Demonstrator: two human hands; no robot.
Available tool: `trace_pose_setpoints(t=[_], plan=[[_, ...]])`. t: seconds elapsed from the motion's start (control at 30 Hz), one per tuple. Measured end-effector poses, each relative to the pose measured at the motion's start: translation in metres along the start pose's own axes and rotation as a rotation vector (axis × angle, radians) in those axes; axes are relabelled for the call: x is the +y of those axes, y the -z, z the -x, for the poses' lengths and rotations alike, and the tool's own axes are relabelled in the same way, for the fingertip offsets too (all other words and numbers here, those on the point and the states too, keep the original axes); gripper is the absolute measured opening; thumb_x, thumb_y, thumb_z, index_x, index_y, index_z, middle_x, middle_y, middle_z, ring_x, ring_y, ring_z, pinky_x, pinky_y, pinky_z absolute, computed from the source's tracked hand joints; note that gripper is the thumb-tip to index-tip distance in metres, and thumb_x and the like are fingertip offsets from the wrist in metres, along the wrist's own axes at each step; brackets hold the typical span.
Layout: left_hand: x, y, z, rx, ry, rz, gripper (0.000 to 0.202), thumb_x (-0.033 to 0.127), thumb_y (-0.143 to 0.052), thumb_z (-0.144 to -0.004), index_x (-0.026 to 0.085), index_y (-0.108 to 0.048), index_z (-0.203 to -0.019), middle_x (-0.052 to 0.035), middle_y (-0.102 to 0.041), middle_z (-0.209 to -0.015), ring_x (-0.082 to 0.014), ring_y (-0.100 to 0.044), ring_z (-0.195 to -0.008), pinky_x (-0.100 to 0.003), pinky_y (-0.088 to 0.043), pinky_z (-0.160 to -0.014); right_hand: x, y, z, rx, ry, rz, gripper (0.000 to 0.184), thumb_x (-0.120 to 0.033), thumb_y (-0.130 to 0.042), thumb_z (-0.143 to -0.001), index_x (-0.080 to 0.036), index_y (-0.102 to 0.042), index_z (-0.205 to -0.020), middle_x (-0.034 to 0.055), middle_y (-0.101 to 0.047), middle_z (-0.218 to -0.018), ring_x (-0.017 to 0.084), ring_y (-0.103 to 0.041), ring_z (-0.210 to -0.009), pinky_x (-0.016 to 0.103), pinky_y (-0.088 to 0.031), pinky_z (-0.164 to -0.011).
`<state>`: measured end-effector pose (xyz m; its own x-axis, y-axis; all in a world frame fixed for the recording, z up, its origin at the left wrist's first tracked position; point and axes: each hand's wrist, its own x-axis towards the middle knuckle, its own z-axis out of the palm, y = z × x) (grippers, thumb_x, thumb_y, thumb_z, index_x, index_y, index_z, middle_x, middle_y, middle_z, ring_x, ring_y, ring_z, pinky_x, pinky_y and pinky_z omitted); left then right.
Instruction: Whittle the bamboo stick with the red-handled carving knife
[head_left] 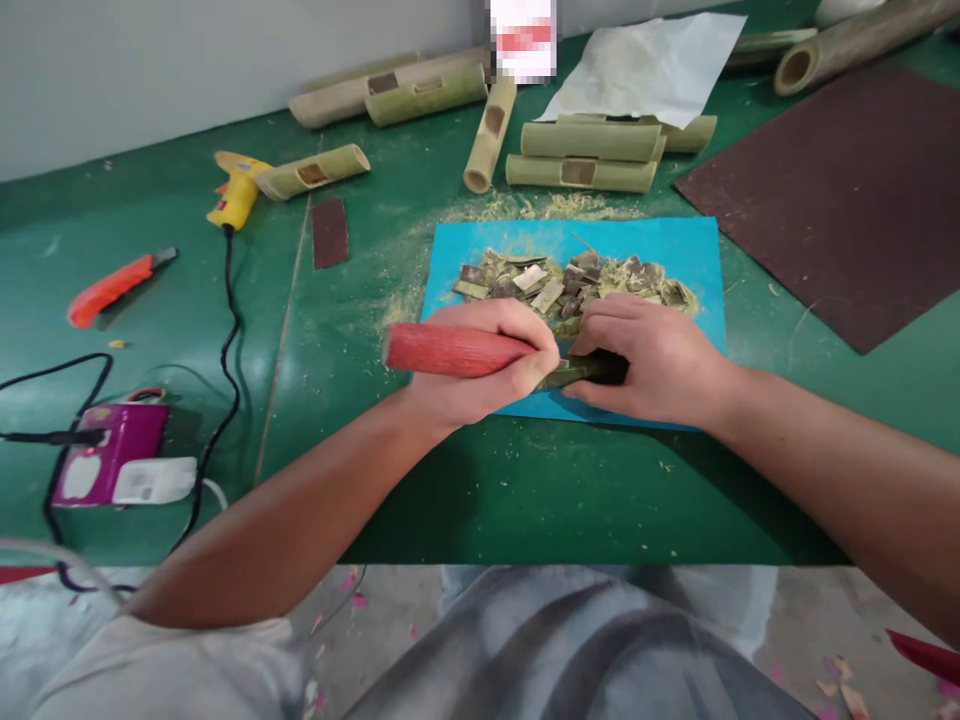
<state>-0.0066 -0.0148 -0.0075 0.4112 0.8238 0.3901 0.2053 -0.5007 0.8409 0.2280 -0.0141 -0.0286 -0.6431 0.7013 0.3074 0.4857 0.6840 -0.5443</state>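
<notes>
My left hand (487, 365) is closed around the red wooden handle (457, 350) of a tool whose short metal end points right and is mostly hidden by my fingers. That end meets a dark green piece of bamboo (574, 374), which my right hand (652, 355) grips between thumb and fingers. Both hands are over a blue sheet (705, 265) on the green table. Just beyond my fingers lies a heap of bamboo chips and shavings (544, 285).
Bamboo tubes with cut windows (589, 145) lie at the back, partly under white paper (645, 65). A brown sheet (840, 200) lies right. On the left are a yellow corded tool (240, 190), an orange cutter knife (112, 288) and a purple power box (112, 450) with cables.
</notes>
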Motion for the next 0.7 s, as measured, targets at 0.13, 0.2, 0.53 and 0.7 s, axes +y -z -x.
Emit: trace_pose_setpoints(t=[0.13, 0.2, 0.53, 0.7], plan=[[0.007, 0.004, -0.003, -0.102, 0.053, 0.001, 0.008, 0.030, -0.080, -0.085, 0.022, -0.078, -0.083, -0.0011, -0.083, -0.086, -0.0152, -0.077, -0.077, -0.027, -0.062, -0.073, 0.001, -0.002, 0.000, 0.017, 0.016, 0.001, 0.018, -0.037, -0.072, -0.089, -0.022, -0.062, -0.085, 0.0033, -0.061, -0.081, 0.021, -0.056, -0.080, 0.035, -0.042, -0.073], [0.008, 0.005, -0.004, -0.134, 0.065, -0.007, 0.010, 0.032, -0.081, -0.084, 0.023, -0.079, -0.086, -0.0016, -0.084, -0.088, -0.0159, -0.077, -0.078, -0.027, -0.062, -0.073, 0.001, -0.003, 0.000, 0.019, 0.013, -0.001, 0.017, -0.035, -0.072, -0.088, -0.022, -0.061, -0.084, 0.0027, -0.060, -0.080, 0.021, -0.054, -0.079, 0.034, -0.041, -0.072], [0.004, -0.001, -0.003, -0.017, -0.074, -0.044, 0.017, 0.019, -0.066, -0.084, 0.023, -0.066, -0.067, 0.0003, -0.076, -0.072, -0.0139, -0.072, -0.065, -0.029, -0.059, -0.063, -0.002, 0.002, -0.001, -0.021, -0.026, -0.027, 0.018, -0.037, -0.072, -0.087, -0.023, -0.062, -0.084, 0.0047, -0.062, -0.084, 0.023, -0.057, -0.084, 0.036, -0.043, -0.075], [-0.007, -0.001, 0.003, 0.078, -0.125, 0.000, 0.019, 0.019, -0.064, -0.085, 0.023, -0.063, -0.066, 0.0008, -0.071, -0.068, -0.0126, -0.066, -0.060, -0.029, -0.055, -0.057, -0.002, 0.003, -0.001, -0.024, -0.042, -0.034, 0.018, -0.037, -0.072, -0.087, -0.022, -0.062, -0.085, 0.0053, -0.062, -0.084, 0.024, -0.058, -0.085, 0.037, -0.044, -0.075]])
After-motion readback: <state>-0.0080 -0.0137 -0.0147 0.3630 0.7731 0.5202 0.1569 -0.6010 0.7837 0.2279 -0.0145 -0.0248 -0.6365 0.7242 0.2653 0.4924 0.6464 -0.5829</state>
